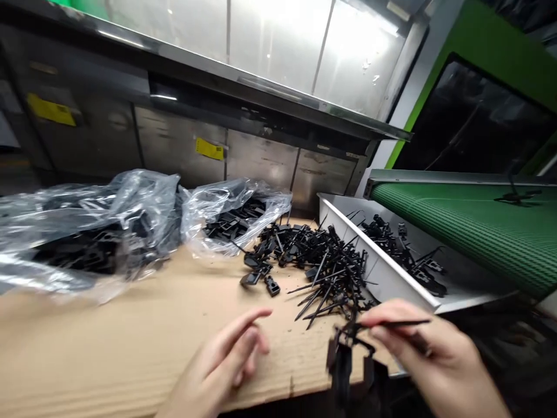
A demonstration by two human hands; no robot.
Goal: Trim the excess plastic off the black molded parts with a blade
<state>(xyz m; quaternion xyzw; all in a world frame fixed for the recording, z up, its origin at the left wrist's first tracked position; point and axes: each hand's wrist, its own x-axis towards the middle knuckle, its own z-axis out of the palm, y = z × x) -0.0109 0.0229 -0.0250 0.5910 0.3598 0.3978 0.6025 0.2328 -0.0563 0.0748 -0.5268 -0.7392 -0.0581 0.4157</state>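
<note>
My right hand, at the lower right, pinches a black plastic part with a thin stem and several dangling pieces, blurred by motion. It hangs over the front edge of the cardboard surface. To its left is my left hand, above the cardboard with its fingers curled loosely, thumb and fingertips apart, and nothing between them. Beyond both hands lies a heap of black plastic parts with long thin stems, some of them pointing toward my right hand.
Two clear plastic bags of black parts stand behind on the left. A white tray with similar parts is at right, under a green conveyor belt. Metal panels and a ledge run along the back.
</note>
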